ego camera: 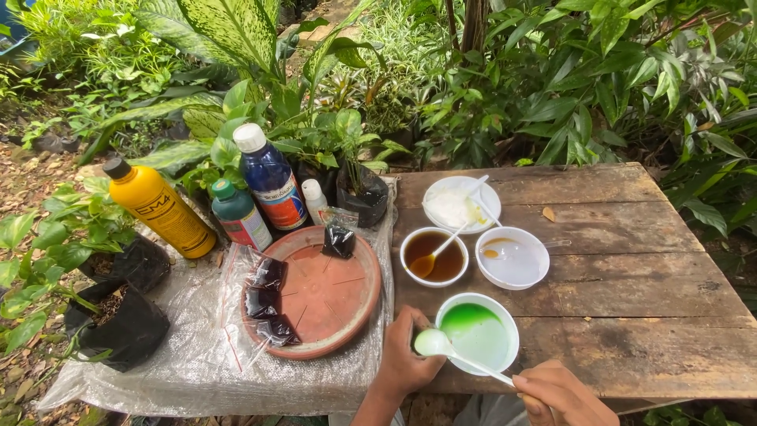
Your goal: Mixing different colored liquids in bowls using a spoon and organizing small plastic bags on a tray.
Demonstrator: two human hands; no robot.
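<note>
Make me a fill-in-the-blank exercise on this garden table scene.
1. The left hand steadies a white bowl of ____ liquid.
2. The right hand holds a white ____ over that bowl.
3. The small dark packets lie in a round ____ saucer.
4. The bowl of brown liquid stands on the ____ table.

Missing words: green; spoon; terracotta; wooden

An outdoor garden or plant-nursery corner: dense leafy plants fill the top of the frame, seedlings in black grow bags stand at the left on leaf-strewn soil, and bottles of garden chemicals stand beside a weathered plank counter.
</note>
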